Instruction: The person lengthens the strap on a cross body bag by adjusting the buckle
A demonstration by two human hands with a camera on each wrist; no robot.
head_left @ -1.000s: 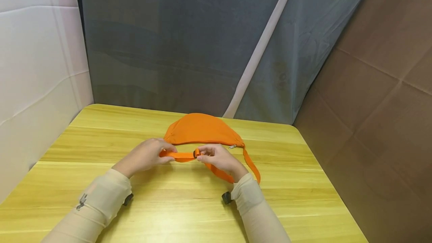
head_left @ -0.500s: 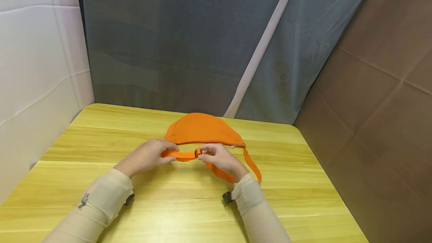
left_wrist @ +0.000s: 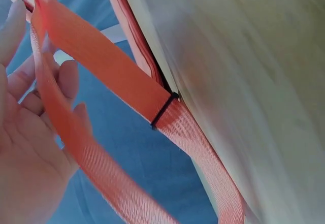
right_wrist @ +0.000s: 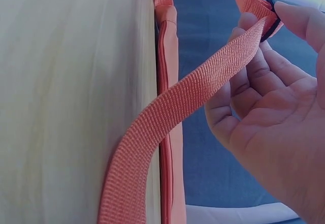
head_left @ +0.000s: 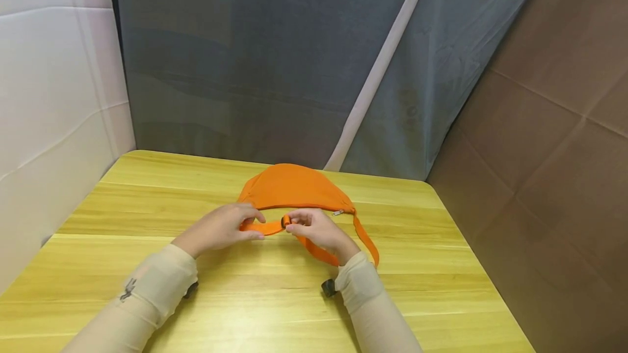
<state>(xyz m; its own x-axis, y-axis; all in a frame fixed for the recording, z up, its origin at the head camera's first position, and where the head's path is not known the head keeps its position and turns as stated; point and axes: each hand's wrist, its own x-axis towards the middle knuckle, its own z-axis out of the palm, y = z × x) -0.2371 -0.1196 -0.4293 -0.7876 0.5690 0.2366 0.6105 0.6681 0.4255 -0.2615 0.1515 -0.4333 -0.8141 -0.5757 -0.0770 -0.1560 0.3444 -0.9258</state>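
An orange waist bag [head_left: 294, 187] lies on the table, its zipper pull [head_left: 337, 212] at the right end. Its webbing strap [head_left: 269, 228] loops toward the person. My right hand [head_left: 321, 233] pinches the strap at a black strap slider [right_wrist: 270, 21] between thumb and fingers. Left of it, my left hand [head_left: 221, 227] has the strap passing between its parted thumb and loosely bent fingers. In the left wrist view the strap [left_wrist: 101, 56] runs doubled past the left palm [left_wrist: 30, 158], without a visible pinch. Another black slider [left_wrist: 165, 110] sits farther down the strap.
The wood-grain table [head_left: 255, 309] extends around the bag. A grey cloth [head_left: 245, 70] hangs behind it, with a white cloth wall [head_left: 59, 97] on the left and a brown one [head_left: 554, 178] on the right. Dark wrist devices [head_left: 329, 287] sit under the cuffs.
My left hand has slid slightly right along the strap, nearer the slider, and the strap between the hands has slackened into a curve. My right hand keeps its pinch in nearly the same place.
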